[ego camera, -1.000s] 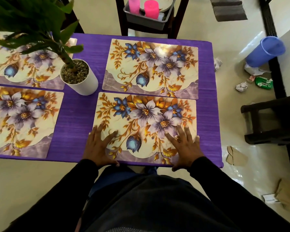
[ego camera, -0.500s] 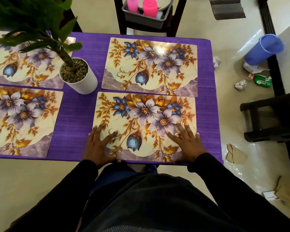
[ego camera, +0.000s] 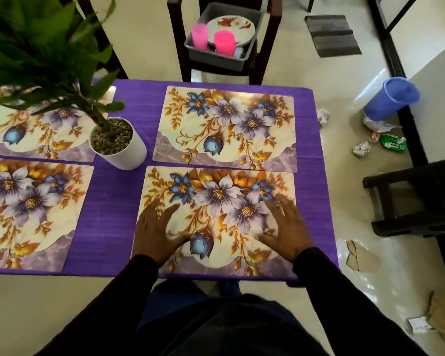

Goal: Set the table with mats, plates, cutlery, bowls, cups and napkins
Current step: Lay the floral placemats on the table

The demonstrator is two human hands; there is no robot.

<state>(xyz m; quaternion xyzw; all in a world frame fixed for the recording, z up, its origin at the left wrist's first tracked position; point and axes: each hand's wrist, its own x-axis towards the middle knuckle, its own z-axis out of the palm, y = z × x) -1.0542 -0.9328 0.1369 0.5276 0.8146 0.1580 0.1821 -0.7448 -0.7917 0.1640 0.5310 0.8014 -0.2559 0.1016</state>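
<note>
Several floral mats lie on the purple tablecloth (ego camera: 113, 217). The near right mat (ego camera: 216, 201) is under both my hands. My left hand (ego camera: 157, 232) rests flat on its left part, fingers spread. My right hand (ego camera: 285, 229) lies flat on its right part, fingers spread. Neither hand holds anything. A second mat (ego camera: 226, 124) lies just beyond it, and two more mats lie to the left, a near one (ego camera: 28, 211) and a far one (ego camera: 36, 129). Behind the table, a grey tub (ego camera: 221, 57) on a chair holds two pink cups (ego camera: 224, 42) and a floral plate (ego camera: 231, 24).
A potted plant in a white pot (ego camera: 118, 147) stands between the mats, its leaves over the far left mat. A dark chair (ego camera: 416, 199) stands right of the table. A blue bucket (ego camera: 393, 98) and crumpled litter lie on the floor at the right.
The view has tilted up, so the tub with cups and plate shows fully. Both hands have slid a little farther onto the near right mat.
</note>
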